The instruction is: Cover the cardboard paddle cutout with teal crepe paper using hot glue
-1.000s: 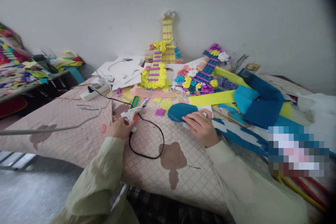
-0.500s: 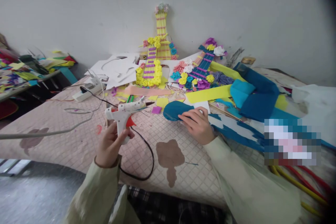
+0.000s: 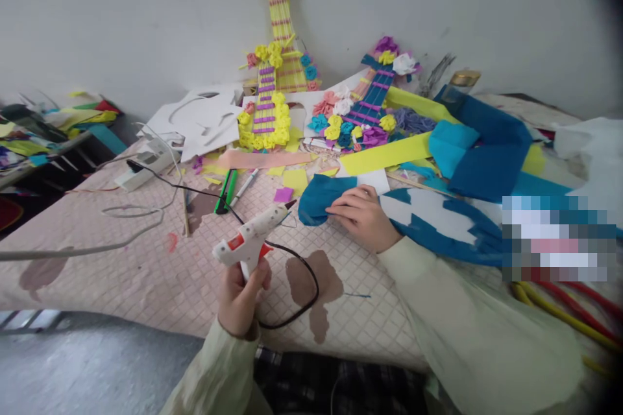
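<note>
My left hand [image 3: 243,298] is wrapped round the handle of a white glue gun [image 3: 253,232] with an orange trigger. Its nozzle points up and right, close to the near-left edge of a blue crepe paper piece [image 3: 318,198]. My right hand [image 3: 366,220] lies over that paper, fingers together and pressed on it; the thumb is partly hidden. To the right of the hand stretches a white card shape [image 3: 426,211], partly covered with blue paper. A thin strand hangs near the nozzle.
Guitar-shaped crafts, one yellow [image 3: 265,110] and one blue [image 3: 372,100], lean at the back. A green box cutter [image 3: 226,191], a pen [image 3: 244,186] and a power strip [image 3: 148,163] lie left. Folded blue paper [image 3: 491,162] lies right. The gun's black cord [image 3: 311,272] loops across the cloth.
My left hand has moved right with the glue gun, tilting its nozzle up and bringing it nearer the blue paper. My right hand stays on the paper. The view has shifted slightly.
</note>
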`<state>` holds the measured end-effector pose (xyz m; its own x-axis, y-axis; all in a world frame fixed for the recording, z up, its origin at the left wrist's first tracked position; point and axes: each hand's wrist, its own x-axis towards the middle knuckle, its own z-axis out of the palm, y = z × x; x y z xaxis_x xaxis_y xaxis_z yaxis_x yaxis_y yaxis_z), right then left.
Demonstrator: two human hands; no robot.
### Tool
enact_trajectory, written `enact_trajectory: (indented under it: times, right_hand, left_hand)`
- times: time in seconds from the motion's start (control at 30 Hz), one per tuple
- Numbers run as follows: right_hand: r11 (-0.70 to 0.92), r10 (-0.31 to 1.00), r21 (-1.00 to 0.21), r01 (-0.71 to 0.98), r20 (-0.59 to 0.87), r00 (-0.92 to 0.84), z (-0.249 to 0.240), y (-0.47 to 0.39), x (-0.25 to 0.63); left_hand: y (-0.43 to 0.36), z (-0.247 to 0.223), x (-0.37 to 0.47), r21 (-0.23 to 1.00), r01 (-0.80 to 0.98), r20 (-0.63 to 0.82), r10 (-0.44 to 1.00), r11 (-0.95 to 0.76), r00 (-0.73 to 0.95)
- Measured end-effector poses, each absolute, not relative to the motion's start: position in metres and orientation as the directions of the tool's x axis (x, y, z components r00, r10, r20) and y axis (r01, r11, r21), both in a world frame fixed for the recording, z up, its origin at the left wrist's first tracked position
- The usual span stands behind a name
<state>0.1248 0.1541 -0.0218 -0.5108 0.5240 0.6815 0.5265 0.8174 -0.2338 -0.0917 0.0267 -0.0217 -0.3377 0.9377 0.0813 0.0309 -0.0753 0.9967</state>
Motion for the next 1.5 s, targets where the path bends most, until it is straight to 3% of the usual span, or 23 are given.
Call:
enact_trajectory:
  times: [0.23,0.47,0.57,0.63,0.7,0.83,0.93,1.03,1.1,1.2,1.23,1.3,1.5]
  right_hand:
    - [0.770,0.616,-0.337,0.542,0.612,-0.496,-0.032,0.158,0.126]
    - [0.727,0.686,-0.379,0.573,0.429,-0.587,-0.013,0.139,0.141]
    - [0.639,0.770,-0.528,0.560,0.435,-0.467,0.004,0.101,0.138]
    - [0.486,0.868,-0.749,0.450,0.355,-0.346,0.010,0.069,0.125]
    - [0.295,0.921,-0.925,0.239,0.208,-0.331,0.008,0.038,0.106]
    - [0.080,0.966,-0.992,-0.101,0.102,-0.236,-0.006,-0.007,0.073]
    - [-0.058,0.991,-0.972,-0.230,-0.029,-0.129,-0.018,-0.027,0.068]
    - [-0.157,0.979,-0.939,-0.306,-0.190,0.080,-0.026,-0.034,0.078]
    - [-0.126,0.936,-0.915,-0.384,-0.237,0.259,-0.030,-0.030,0.088]
    - [-0.008,0.888,-0.827,-0.562,-0.264,0.376,-0.032,-0.020,0.098]
    - [0.013,0.885,-0.789,-0.614,-0.277,0.374,-0.032,-0.017,0.100]
    - [0.018,0.888,-0.729,-0.684,-0.303,0.347,-0.030,-0.014,0.102]
    - [0.050,0.876,-0.672,-0.739,-0.327,0.356,-0.030,-0.014,0.105]
  left_hand:
    - [0.019,-0.032,-0.098,0.972,0.234,0.036,0.964,0.028,-0.265]
    - [0.019,-0.030,-0.094,0.986,0.128,0.142,0.950,-0.110,-0.279]
    - [0.013,-0.026,-0.086,0.974,0.158,0.208,0.923,-0.164,-0.323]
    - [0.004,-0.025,-0.076,0.956,0.217,0.264,0.896,-0.195,-0.357]
    - [-0.006,-0.025,-0.063,0.929,0.303,0.310,0.897,-0.215,-0.315]
    - [-0.023,-0.024,-0.042,0.827,0.441,0.391,0.920,-0.349,-0.007]
    - [-0.030,-0.012,-0.038,0.745,0.449,0.453,0.868,-0.493,0.202]
    - [-0.026,0.009,-0.049,0.768,0.417,0.304,0.849,-0.487,0.432]
    - [-0.010,0.021,-0.062,0.788,0.418,0.199,0.829,-0.453,0.523]
    - [0.038,0.027,-0.078,0.882,0.385,0.136,0.929,-0.272,0.345]
    - [0.057,0.025,-0.081,0.935,0.326,0.056,0.965,-0.140,0.255]
    - [0.095,0.019,-0.081,0.963,0.118,-0.253,0.964,0.242,0.087]
    - [0.160,-0.001,-0.066,0.857,0.123,-0.509,0.859,0.500,0.058]
